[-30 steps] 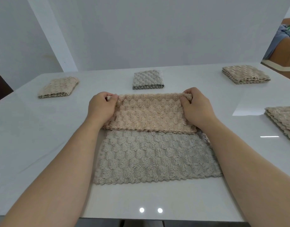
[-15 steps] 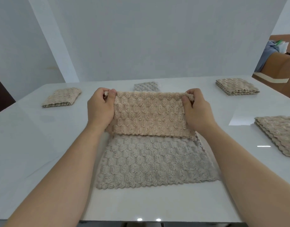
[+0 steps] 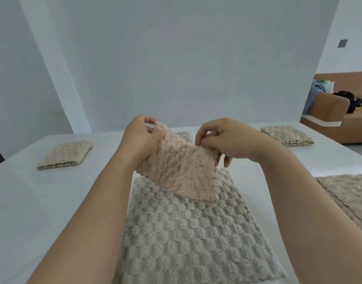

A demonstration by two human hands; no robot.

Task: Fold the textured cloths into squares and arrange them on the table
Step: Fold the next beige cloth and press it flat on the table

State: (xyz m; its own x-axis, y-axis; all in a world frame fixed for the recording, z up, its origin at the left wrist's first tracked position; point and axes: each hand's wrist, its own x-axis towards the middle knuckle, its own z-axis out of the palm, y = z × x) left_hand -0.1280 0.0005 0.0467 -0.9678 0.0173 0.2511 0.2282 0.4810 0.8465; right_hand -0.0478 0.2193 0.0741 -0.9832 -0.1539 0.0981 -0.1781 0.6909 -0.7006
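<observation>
A beige textured cloth [image 3: 180, 169] hangs folded in the air above the white table [image 3: 43, 197]. My left hand [image 3: 141, 138] grips its upper left corner. My right hand [image 3: 223, 138] pinches its upper right edge with fingertips. Its lower edge droops onto a grey textured cloth [image 3: 186, 232] lying flat on the table below. Three folded cloths lie further off: a beige one [image 3: 67, 153] at the left, a grey one [image 3: 185, 135] partly hidden behind the held cloth, and a beige one [image 3: 287, 135] at the far right.
A stack of unfolded beige cloths [image 3: 352, 197] lies at the right edge of the table. A brown sofa [image 3: 339, 111] with clothes on it stands beyond the table at the right. A white wall rises behind the table.
Both hands have lifted the beige cloth off the grey one and drawn closer together, so the cloth now hangs narrower. The camera has tilted up.
</observation>
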